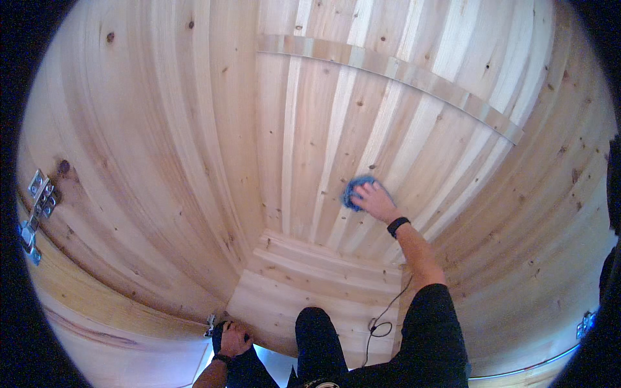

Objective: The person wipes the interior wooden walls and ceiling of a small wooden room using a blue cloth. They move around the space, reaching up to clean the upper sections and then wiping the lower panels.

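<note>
My right hand, with a black band on its wrist, presses a crumpled blue cloth flat against the knotty wooden back panel of a cabinet. The fingers are spread over the cloth and cover part of it. Low on the left, my left hand lies at my dark-clad left knee, close to the cabinet's front edge. Its fingers are bent, and whether they grip anything is too unclear to tell.
A wooden batten crosses the back panel higher up. Metal hinges sit on the left side panel, with another hinge at far right. A dark cable lies looped on the wooden bottom board.
</note>
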The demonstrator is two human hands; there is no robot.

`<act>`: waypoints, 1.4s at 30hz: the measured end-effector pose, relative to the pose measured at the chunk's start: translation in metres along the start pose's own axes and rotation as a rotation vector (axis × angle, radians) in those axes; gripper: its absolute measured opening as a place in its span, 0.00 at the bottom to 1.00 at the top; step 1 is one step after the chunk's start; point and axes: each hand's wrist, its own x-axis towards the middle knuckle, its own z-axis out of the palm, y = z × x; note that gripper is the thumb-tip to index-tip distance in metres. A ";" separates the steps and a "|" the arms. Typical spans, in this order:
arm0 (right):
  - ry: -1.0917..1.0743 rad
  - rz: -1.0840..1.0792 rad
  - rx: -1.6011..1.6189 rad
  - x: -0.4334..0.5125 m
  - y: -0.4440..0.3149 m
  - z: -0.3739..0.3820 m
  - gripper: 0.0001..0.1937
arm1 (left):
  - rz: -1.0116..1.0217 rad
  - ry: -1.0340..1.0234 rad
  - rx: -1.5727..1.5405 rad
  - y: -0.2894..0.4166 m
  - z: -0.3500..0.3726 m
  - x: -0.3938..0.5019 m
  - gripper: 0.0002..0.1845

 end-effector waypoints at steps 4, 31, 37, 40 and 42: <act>0.453 0.311 -0.142 0.025 0.067 -0.085 0.21 | 0.034 0.017 0.043 0.000 -0.002 0.001 0.21; 0.666 0.509 -0.178 -0.021 0.120 -0.147 0.31 | 0.037 -0.030 0.019 -0.004 0.002 0.001 0.30; 0.795 0.655 -0.259 -0.008 0.133 -0.122 0.28 | 0.049 -0.005 0.119 -0.005 0.005 0.001 0.24; 0.731 0.695 -0.247 -0.014 0.121 -0.078 0.21 | 0.028 -0.070 0.125 -0.004 0.003 0.003 0.25; 0.554 0.613 -0.162 -0.029 0.095 -0.046 0.18 | 0.014 -0.119 0.119 -0.004 0.002 0.005 0.26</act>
